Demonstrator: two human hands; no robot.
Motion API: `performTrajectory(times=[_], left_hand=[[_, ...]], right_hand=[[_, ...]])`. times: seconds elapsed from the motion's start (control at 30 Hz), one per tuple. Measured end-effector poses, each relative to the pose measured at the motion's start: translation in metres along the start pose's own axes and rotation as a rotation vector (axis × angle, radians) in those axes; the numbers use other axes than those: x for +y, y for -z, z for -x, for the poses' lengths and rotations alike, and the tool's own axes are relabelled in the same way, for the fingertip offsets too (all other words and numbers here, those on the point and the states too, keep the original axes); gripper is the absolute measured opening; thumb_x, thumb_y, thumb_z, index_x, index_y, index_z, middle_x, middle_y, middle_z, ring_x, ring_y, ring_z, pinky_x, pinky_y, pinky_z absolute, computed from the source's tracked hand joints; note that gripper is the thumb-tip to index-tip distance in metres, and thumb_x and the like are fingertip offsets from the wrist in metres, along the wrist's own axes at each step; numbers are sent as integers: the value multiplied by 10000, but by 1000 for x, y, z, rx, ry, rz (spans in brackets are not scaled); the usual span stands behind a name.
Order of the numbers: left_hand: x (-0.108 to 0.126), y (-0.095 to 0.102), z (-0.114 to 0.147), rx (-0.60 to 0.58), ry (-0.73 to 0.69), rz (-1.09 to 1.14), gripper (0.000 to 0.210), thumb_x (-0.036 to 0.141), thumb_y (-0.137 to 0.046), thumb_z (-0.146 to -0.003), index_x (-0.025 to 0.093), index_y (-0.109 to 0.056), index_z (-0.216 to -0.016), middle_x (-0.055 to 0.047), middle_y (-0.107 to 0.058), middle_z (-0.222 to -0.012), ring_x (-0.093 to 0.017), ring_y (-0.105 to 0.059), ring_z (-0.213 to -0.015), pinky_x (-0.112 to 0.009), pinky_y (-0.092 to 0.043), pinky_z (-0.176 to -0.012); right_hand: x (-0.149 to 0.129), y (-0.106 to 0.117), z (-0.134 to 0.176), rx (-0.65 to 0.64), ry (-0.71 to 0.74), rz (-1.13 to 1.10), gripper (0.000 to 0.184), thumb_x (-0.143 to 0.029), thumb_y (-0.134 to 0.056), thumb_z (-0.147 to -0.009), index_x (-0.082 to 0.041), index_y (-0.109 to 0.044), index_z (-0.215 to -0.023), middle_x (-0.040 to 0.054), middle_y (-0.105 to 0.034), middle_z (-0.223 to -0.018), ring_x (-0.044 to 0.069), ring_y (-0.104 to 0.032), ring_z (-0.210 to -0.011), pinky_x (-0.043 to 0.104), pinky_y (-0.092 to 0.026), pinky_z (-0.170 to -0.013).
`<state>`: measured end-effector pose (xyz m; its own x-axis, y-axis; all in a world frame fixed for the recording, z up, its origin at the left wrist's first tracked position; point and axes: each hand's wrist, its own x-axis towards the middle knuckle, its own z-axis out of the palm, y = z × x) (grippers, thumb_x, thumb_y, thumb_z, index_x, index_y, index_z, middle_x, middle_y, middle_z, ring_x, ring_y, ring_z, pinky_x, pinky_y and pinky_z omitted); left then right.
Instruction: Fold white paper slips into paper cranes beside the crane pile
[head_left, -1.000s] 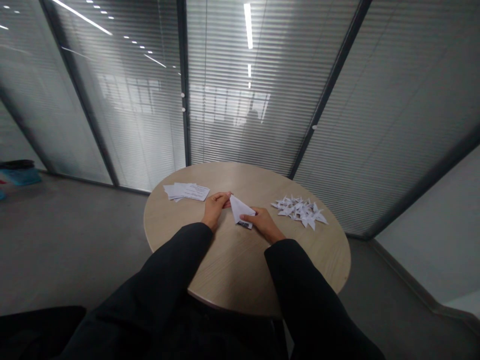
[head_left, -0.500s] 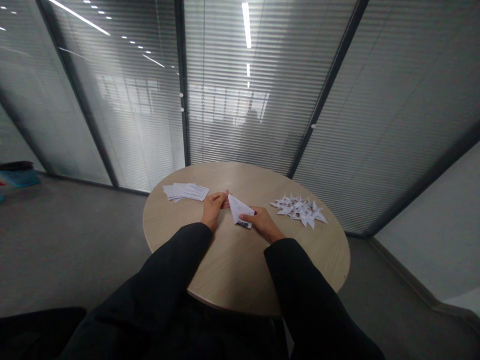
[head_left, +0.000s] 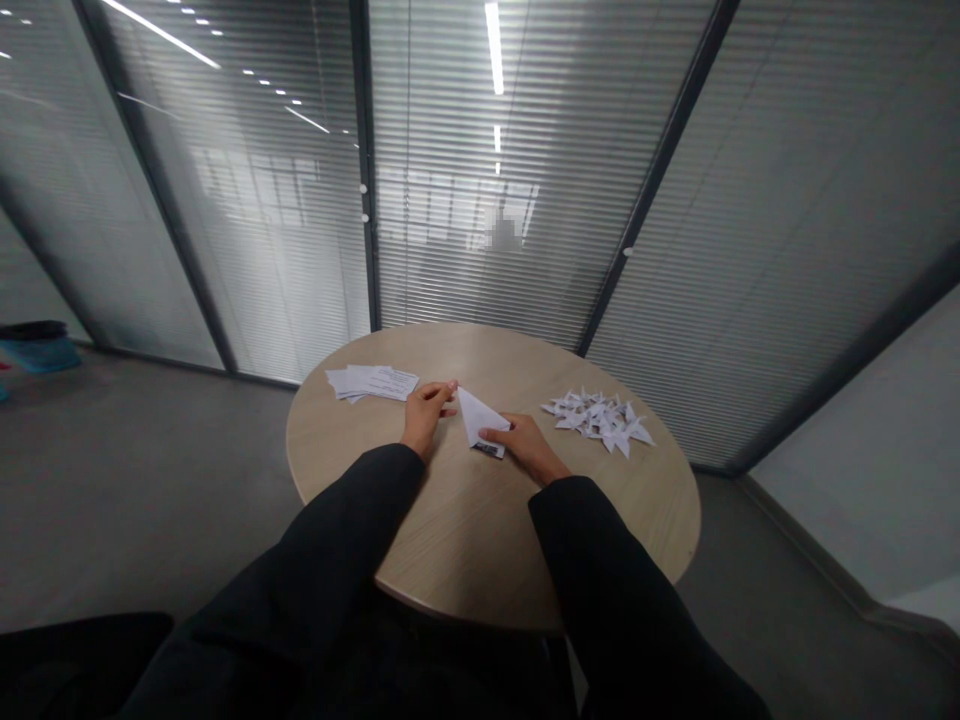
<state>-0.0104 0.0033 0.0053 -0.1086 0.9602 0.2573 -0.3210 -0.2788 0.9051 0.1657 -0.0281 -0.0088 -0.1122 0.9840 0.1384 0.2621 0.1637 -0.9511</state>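
Observation:
A white sheet of paper (head_left: 478,415), folded to a pointed triangular shape, is held just above the middle of the table. At its lower end a strip with dark print shows. My right hand (head_left: 525,443) grips its right side, thumb on top and fingers beneath. My left hand (head_left: 427,412) is at the upper left corner, its fingertips closed at the paper's point while the other fingers curl below, apart from the sheet. Beyond my left hand lies a loose stack of printed white paper slips (head_left: 373,382). Right of my right hand is a pile of pointed folded paper pieces (head_left: 600,418).
The round wooden table (head_left: 480,540) stands close to a glass partition with blinds (head_left: 480,270). A blue bin with a dark liner (head_left: 39,348) is on the floor at far left. A dark chair-like edge (head_left: 82,650) shows at lower left.
My left hand's fingers have shifted slightly, and the lower ones have drawn back from the paper's left edge. My right hand and the folded paper are nearly unmoved.

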Motion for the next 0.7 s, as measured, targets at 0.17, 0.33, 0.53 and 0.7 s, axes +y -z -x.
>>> performTrajectory(times=[0.17, 0.33, 0.53, 0.7], left_hand=[[2, -1, 0, 20, -17, -17, 372, 481, -770, -559, 136, -657, -642, -37, -559, -713, -144, -531, -697, -248, -499, -555], [0, -1, -1, 30, -42, -32, 344, 455, -766, -586, 136, -651, -642, -29, -546, -720, -139, -530, -676, -268, -496, -559], [-4, 1, -5, 45, -102, -93, 301, 421, -738, -627, 131, -663, -662, -31, -544, -742, -131, -528, -668, -247, -489, -538], [-5, 1, -5, 51, -138, -127, 294, 421, -704, -660, 134, -645, -647, -34, -549, -746, -132, -528, -663, -241, -490, -524]], right_hand=[[3, 1, -2, 6, 8, 26, 352, -374, -735, -596, -81, -701, -789, 43, -645, -651, 127, -517, -547, 244, -361, -519], [4, 1, -3, 3, 1, 41, 337, -370, -732, -607, -88, -702, -788, 46, -653, -654, 128, -523, -550, 238, -364, -512], [6, 1, -4, -6, 0, 11, 365, -380, -740, -593, -82, -696, -798, 44, -652, -662, 133, -530, -550, 243, -371, -518], [5, 1, -4, 4, 4, 31, 356, -398, -737, -586, -101, -695, -780, 28, -642, -647, 140, -530, -556, 242, -365, -518]])
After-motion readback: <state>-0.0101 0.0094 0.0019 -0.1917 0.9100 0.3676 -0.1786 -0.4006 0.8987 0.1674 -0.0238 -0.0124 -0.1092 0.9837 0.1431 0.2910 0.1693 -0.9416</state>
